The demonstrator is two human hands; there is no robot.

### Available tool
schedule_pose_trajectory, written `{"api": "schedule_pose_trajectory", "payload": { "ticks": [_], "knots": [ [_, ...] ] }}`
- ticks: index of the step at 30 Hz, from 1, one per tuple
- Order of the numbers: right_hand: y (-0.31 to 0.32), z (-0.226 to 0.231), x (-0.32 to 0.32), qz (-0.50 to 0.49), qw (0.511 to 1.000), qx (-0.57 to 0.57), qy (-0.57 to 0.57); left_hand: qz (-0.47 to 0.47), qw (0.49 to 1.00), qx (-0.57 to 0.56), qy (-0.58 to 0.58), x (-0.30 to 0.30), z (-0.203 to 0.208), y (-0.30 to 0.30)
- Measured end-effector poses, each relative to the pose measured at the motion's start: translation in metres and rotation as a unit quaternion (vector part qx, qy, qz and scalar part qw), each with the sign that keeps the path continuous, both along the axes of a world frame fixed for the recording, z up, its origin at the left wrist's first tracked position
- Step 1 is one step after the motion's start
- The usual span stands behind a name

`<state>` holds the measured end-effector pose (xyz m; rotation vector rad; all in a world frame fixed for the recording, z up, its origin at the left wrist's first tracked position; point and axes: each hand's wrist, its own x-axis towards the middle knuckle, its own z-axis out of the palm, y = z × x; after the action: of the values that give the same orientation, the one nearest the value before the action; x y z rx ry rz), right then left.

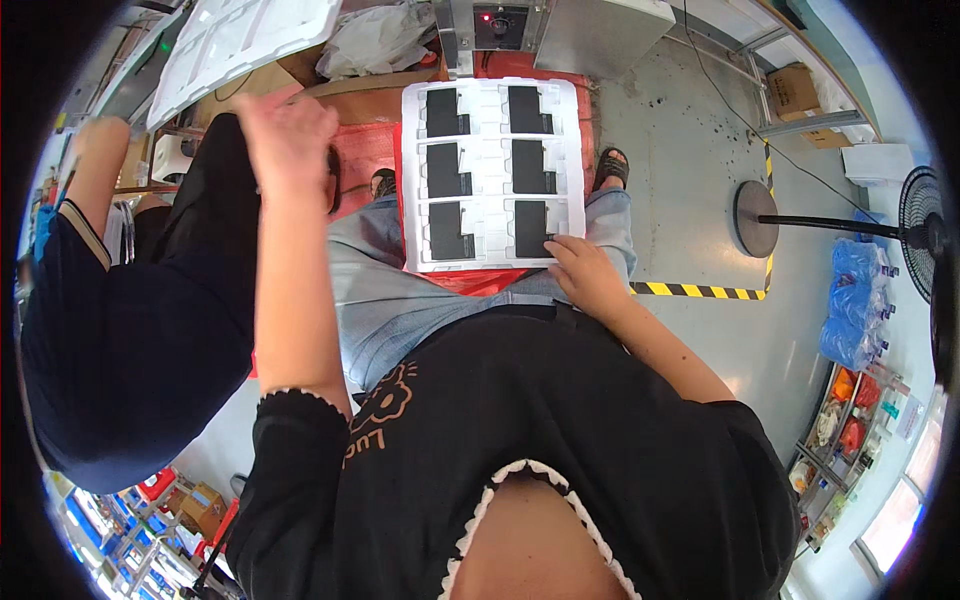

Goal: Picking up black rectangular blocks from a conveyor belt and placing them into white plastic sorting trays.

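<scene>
A white moulded tray [491,165] lies across my lap over a red sheet [480,283]. Several flat black rectangular pieces [535,225] sit in its recesses, in two columns. With fingers stretched out, my right hand [583,272] rests at the tray's near right corner, its fingertips touching the edge of the nearest right piece. My left hand [285,140] is raised off to the left of the tray, apart from it and smeared by motion. Its fingers do not show clearly, nor whether anything is in them.
A person in dark clothes [140,350] sits close on my left. Another white tray [245,50] stands at the upper left, near a plastic bag [375,42]. Ahead is a metal housing [500,28] with a red light. A fan base [755,218] stands right.
</scene>
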<state>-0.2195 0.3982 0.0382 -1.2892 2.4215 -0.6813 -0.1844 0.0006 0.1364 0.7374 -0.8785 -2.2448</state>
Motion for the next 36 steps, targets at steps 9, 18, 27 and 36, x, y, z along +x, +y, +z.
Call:
{"api": "schedule_pose_trajectory", "payload": {
  "ticks": [9, 18, 27, 36],
  "knots": [
    [-0.004, -0.005, -0.005, -0.028, 0.997, -0.044, -0.059, 0.006, 0.995, -0.100, -0.025, 0.081, 0.021, -0.072],
    [-0.074, 0.036, -0.035, -0.205, 0.661, -0.139, -0.708, -0.148, 0.915, -0.091, -0.365, 0.206, -0.056, -0.022],
    [-0.074, 0.005, -0.059, -0.298, 0.890, -0.157, -0.308, -0.193, 0.816, -0.337, -0.428, 0.089, -0.138, 0.024],
    [-0.037, -0.058, -0.112, -0.353, 0.868, -0.051, -0.347, -0.101, 0.639, -0.605, -0.463, 0.014, -0.165, 0.067]
  ]
}}
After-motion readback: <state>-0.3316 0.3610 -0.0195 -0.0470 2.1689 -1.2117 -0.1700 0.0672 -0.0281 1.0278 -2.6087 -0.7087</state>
